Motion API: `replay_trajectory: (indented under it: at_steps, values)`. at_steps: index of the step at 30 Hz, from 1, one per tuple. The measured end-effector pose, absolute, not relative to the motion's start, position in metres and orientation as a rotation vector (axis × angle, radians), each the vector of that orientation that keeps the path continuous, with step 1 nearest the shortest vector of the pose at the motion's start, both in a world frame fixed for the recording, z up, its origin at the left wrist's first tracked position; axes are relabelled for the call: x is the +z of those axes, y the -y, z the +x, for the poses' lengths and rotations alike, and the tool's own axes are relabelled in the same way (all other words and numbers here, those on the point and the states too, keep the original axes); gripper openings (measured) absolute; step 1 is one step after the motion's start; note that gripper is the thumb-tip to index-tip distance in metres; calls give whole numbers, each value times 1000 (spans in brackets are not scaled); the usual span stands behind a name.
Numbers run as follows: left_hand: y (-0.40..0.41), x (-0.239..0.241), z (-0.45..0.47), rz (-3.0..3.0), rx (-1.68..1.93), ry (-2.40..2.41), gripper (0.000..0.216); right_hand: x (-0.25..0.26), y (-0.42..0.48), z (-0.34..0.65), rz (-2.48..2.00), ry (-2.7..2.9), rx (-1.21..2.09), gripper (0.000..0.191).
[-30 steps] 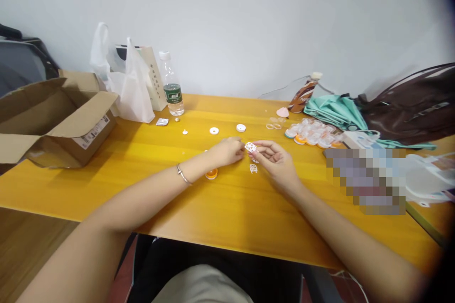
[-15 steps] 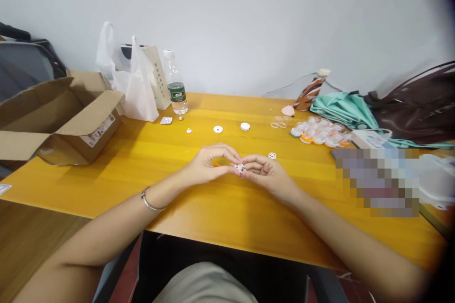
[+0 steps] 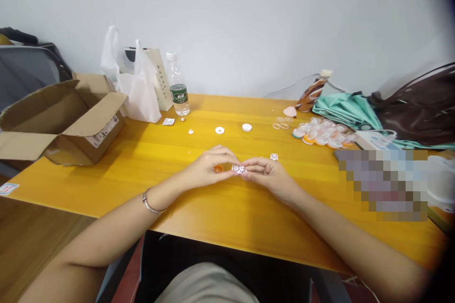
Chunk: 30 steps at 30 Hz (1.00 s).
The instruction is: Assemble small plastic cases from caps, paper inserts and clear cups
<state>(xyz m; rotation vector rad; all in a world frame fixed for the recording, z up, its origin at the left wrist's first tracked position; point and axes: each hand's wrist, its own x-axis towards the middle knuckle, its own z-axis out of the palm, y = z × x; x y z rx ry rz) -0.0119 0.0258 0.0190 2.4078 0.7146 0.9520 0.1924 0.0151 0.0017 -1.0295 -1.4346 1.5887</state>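
Observation:
My left hand [image 3: 208,169] and my right hand [image 3: 270,176] meet at the middle of the yellow table [image 3: 227,208], fingertips pinched together on a small white patterned piece [image 3: 238,169]. A small orange round part [image 3: 218,168] shows under my left fingers. Another small white patterned piece [image 3: 273,156] lies on the table just behind my right hand. A thin bracelet [image 3: 149,202] circles my left wrist.
An open cardboard box [image 3: 60,123] stands at the left, white plastic bags [image 3: 137,83] and a water bottle [image 3: 178,87] behind. White discs [image 3: 246,127] lie mid-table. Small clear and orange cups [image 3: 322,133], a brown bottle [image 3: 313,92], teal cloth [image 3: 343,109] and a dark bag [image 3: 419,106] crowd the right.
Both hands drew back toward me from farther across the table, bringing the white piece along. The orange part now sits under my left fingers. A second white piece stays behind my right hand.

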Motion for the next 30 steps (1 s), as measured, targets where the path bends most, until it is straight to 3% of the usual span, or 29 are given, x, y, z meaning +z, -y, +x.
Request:
replay_trajectory:
  at_steps: [13, 23, 26, 30]
  values:
    - [-22, 10, -6, 2274, 940, -789, 17, -9, -13, 181, -1018, 1331, 1478, 21]
    - [-24, 18, -5, 1698, 868, -909, 25, -2, -13, 171, -985, 1323, 1398, 21]
    - [-29, 29, -20, 1792, 891, -913, 22, -2, -20, 167, -1019, 1438, 1365, 26]
    - [-32, 40, -42, 2108, 808, -1059, 16, -15, -26, 158, -1103, 1734, 1073, 46]
